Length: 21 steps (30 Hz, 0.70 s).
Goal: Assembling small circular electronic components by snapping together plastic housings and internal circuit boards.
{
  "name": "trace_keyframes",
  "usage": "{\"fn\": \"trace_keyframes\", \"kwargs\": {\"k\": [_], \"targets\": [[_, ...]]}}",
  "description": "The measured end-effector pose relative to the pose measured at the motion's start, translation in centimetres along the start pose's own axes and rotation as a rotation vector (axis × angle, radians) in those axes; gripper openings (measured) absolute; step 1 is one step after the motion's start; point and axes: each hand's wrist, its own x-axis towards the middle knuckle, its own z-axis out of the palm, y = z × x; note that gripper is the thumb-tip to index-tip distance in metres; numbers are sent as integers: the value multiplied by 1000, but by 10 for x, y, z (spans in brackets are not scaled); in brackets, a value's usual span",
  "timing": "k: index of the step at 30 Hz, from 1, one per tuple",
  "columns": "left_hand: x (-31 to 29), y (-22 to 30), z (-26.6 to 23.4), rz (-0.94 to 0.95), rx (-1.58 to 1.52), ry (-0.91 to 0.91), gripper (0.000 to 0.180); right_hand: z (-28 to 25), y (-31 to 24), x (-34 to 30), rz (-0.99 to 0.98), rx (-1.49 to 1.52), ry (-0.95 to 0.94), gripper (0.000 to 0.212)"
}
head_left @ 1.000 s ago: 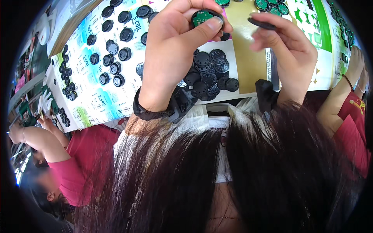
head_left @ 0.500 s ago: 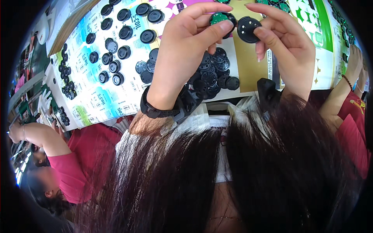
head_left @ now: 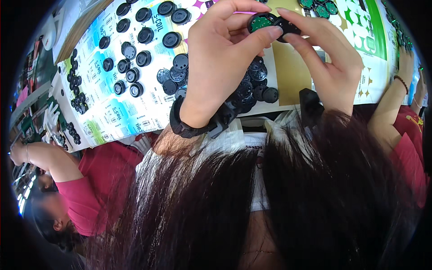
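Observation:
Between its thumb and fingers my left hand grips a round black housing with a green circuit board facing up. My right hand pinches a black disc, tilted so that it meets the housing's right edge. Below the left hand lies a pile of loose black discs, partly covered by that hand and wrist. More discs lie left of my left wrist. Beyond my right hand sit several round pieces with green boards.
Rows of round black housings stand on the printed sheets at left. Small dark parts line the table's far left. Co-workers in red sit on both sides; one's forearm reaches onto the table at right.
My right hand has moved left and tilted the black disc up against the housing with the green board. My left hand has shifted slightly to the right.

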Motion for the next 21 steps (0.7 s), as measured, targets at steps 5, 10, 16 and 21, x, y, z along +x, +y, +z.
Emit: {"fn": "trace_keyframes", "kwargs": {"k": [5, 10, 16, 21], "targets": [[0, -1, -2, -16, -5, 6, 22, -3, -5, 5, -168, -193, -23, 43], [1, 3, -3, -42, -12, 17, 21, -7, -2, 4, -176, -146, -19, 43], [3, 12, 4, -138, -50, 69, 20, -14, -1, -2, -111, -118, 6, 43], [4, 8, 2, -81, -57, 77, 16, -10, -8, 1, -32, -48, 14, 39]]}}
